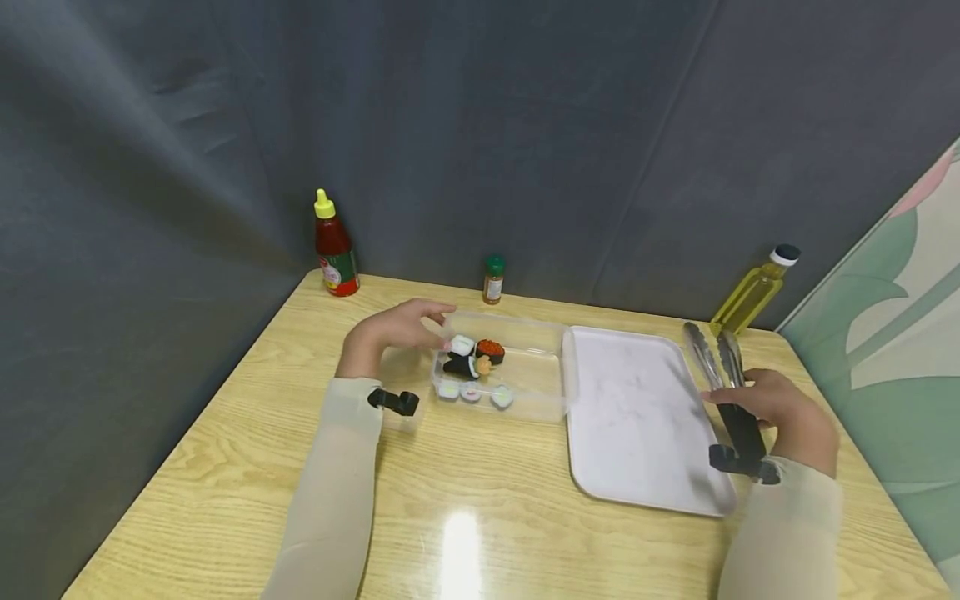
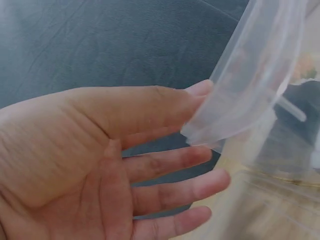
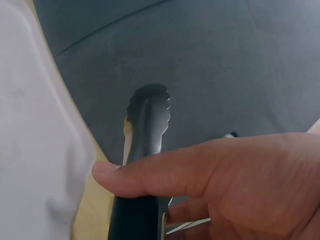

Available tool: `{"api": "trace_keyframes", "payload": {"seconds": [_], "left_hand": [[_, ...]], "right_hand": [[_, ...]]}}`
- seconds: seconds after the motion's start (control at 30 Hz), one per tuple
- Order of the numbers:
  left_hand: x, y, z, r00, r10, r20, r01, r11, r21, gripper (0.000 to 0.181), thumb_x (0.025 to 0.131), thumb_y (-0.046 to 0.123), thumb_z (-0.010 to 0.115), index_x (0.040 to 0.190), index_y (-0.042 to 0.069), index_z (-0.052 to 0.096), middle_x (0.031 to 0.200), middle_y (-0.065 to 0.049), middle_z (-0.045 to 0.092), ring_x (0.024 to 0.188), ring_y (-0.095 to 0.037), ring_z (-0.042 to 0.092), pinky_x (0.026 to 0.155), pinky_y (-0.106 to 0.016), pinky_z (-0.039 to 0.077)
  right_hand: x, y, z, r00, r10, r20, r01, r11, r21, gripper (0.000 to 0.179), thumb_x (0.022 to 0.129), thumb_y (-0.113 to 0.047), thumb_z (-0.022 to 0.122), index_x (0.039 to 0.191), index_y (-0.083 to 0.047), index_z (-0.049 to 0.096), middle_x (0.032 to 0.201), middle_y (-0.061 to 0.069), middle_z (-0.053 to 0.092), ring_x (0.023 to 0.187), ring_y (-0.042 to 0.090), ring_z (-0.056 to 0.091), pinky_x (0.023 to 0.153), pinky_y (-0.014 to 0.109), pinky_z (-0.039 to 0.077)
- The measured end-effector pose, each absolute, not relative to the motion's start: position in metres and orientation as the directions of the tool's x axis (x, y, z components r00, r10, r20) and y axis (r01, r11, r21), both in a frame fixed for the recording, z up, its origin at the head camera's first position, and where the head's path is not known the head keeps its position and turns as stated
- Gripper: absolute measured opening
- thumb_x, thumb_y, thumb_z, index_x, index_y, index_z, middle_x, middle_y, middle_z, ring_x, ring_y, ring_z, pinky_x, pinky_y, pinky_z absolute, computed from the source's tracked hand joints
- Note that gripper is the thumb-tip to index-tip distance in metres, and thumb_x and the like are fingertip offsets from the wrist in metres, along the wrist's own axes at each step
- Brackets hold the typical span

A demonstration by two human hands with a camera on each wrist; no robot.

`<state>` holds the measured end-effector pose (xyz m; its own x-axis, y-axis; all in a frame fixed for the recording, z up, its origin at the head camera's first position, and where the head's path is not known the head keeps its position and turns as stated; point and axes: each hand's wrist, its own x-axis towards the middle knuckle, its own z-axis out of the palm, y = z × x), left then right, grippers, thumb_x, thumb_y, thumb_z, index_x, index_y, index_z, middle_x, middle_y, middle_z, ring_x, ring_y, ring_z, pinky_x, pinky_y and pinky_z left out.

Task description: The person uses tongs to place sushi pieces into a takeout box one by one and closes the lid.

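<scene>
My left hand [image 1: 401, 325] is at the left end of a clear plastic container [image 1: 528, 404]. In the left wrist view, thumb and forefinger pinch the container's rim [image 2: 250, 100] while the other fingers stay extended. Inside, at its left, lie a black hand roll [image 1: 459, 365], a red-topped roe sushi [image 1: 491, 350], a white piece [image 1: 461, 345] and several small round rolls [image 1: 470, 391]. My right hand [image 1: 783, 408] grips metal tongs [image 1: 708, 358] by their black handles, over the white tray's right edge. In the right wrist view, the scalloped tong tips [image 3: 150, 107] point away from the hand.
A white rectangular tray [image 1: 637, 417] lies against the container's right side. Along the back stand a red sauce bottle [image 1: 337, 254], a small green-capped spice jar [image 1: 493, 280] and an oil bottle [image 1: 753, 292]. Another clear plastic piece [image 1: 405, 419] shows under the left wrist.
</scene>
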<state>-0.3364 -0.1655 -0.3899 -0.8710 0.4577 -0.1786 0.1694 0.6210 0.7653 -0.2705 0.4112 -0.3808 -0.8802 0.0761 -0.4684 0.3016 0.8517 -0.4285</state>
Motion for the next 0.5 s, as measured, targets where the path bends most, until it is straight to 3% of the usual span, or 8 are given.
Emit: {"api": "trace_keyframes", "payload": {"seconds": [0.07, 0.17, 0.3, 0.4, 0.5], "left_hand": [[-0.336, -0.167, -0.389, -0.867, 0.46, -0.19, 0.169, 0.631, 0.758, 0.083, 0.094, 0.023, 0.08, 0.165, 0.016, 0.037, 0.16, -0.018, 0.051, 0.151, -0.036, 0.046, 0.124, -0.055, 0.039], [-0.335, -0.169, -0.388, -0.86, 0.464, -0.212, 0.155, 0.633, 0.758, 0.085, 0.094, 0.024, 0.081, 0.165, 0.013, 0.036, 0.161, -0.016, 0.052, 0.148, -0.035, 0.051, 0.122, -0.053, 0.043], [-0.335, -0.172, -0.387, -0.85, 0.472, -0.235, 0.126, 0.614, 0.779, 0.085, 0.094, 0.023, 0.081, 0.165, 0.013, 0.036, 0.161, -0.017, 0.051, 0.142, -0.034, 0.057, 0.112, -0.049, 0.053], [-0.334, -0.174, -0.386, -0.842, 0.478, -0.249, 0.111, 0.606, 0.788, 0.086, 0.094, 0.022, 0.082, 0.165, 0.014, 0.035, 0.161, -0.018, 0.051, 0.145, -0.034, 0.055, 0.111, -0.049, 0.053], [-0.331, -0.175, -0.384, -0.839, 0.476, -0.263, 0.1, 0.61, 0.786, 0.089, 0.093, 0.021, 0.083, 0.166, 0.015, 0.033, 0.16, -0.018, 0.052, 0.146, -0.034, 0.054, 0.112, -0.05, 0.052]], "right_hand": [[-0.268, 0.412, -0.383, -0.876, 0.106, -0.47, 0.334, 0.838, -0.432, 0.113, 0.092, -0.065, 0.072, 0.154, 0.018, 0.027, 0.144, 0.041, 0.046, 0.115, 0.046, 0.063, 0.089, 0.047, 0.055], [-0.261, 0.412, -0.386, -0.876, 0.174, -0.451, 0.378, 0.827, -0.416, 0.1, 0.092, -0.065, 0.072, 0.144, 0.015, 0.041, 0.126, 0.034, 0.057, 0.105, 0.04, 0.062, 0.08, 0.043, 0.053], [-0.257, 0.415, -0.394, -0.867, 0.27, -0.418, 0.436, 0.817, -0.377, 0.078, 0.092, -0.069, 0.069, 0.112, 0.006, 0.06, 0.092, 0.014, 0.06, 0.086, 0.03, 0.057, 0.069, 0.038, 0.046], [-0.258, 0.416, -0.401, -0.85, 0.319, -0.418, 0.481, 0.793, -0.373, 0.071, 0.091, -0.07, 0.068, 0.099, 0.0, 0.062, 0.085, 0.009, 0.057, 0.082, 0.028, 0.055, 0.068, 0.037, 0.045], [-0.261, 0.415, -0.405, -0.836, 0.351, -0.422, 0.515, 0.769, -0.38, 0.076, 0.091, -0.072, 0.067, 0.107, 0.003, 0.061, 0.089, 0.012, 0.058, 0.086, 0.029, 0.056, 0.07, 0.039, 0.047]]}}
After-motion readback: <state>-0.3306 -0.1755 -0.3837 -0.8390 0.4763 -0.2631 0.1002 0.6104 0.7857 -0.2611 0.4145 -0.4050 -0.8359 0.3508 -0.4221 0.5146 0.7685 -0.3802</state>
